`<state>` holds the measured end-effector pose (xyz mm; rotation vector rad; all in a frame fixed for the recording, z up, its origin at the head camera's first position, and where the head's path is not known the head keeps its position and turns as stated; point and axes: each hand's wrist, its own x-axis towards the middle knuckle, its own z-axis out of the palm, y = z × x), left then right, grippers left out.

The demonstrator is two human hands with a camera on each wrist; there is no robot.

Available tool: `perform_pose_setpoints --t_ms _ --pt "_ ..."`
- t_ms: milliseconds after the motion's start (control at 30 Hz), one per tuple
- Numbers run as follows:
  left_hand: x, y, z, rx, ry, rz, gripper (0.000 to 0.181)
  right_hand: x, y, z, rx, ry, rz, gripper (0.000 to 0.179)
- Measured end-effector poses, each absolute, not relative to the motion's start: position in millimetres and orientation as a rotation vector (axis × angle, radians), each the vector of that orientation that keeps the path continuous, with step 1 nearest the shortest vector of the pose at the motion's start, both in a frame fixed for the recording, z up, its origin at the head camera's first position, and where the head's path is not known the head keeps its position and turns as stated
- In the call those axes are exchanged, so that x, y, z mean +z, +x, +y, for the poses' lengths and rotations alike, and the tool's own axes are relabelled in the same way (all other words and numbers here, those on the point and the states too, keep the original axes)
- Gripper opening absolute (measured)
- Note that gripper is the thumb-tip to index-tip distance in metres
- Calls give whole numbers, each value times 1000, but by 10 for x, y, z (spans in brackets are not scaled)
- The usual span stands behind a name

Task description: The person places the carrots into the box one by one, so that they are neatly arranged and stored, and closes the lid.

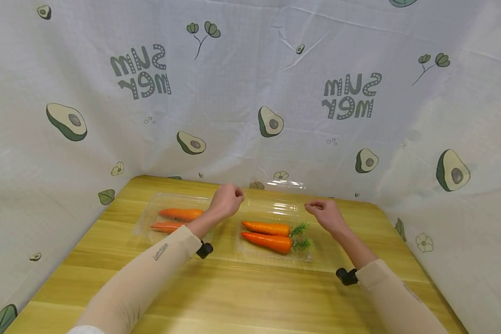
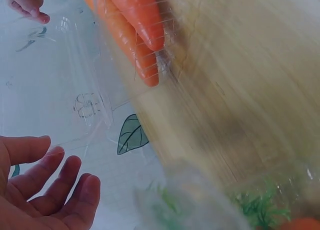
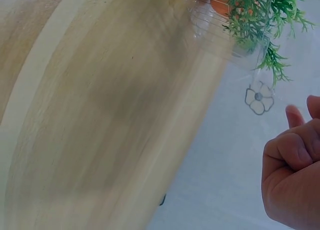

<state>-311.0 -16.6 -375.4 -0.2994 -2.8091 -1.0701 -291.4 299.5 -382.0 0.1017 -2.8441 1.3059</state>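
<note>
My left hand pinches the left edge of a raised clear plastic lid, with thumb and index fingertip at its thin rim in the left wrist view. At the lid's right side, my right hand pinches its edge, the other fingers curled in the right wrist view. Below the lid stands a clear plastic container. Inside it lie an orange carrot and a redder carrot, side by side, green leafy tops to the right.
Left of it, a second clear container holds two more carrots, partly hidden behind my left forearm. Both containers stand on a wooden table. A white cloth printed with avocados hangs behind the table and along its sides.
</note>
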Motion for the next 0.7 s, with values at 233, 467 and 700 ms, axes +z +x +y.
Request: perform_pose_setpoints --t_ms 233,467,700 --pt "-3734 -3031 -207 -959 -368 -2816 17 -3800 -2834 3013 1233 127 -2870 40" --pt "-3745 -2975 -238 -868 -479 -2793 17 -3784 -2778 3051 1209 134 -2885 38" --pt "-3789 -2882 -284 -751 -584 -2847 19 -3785 -2672 3055 1132 184 -2934 49"
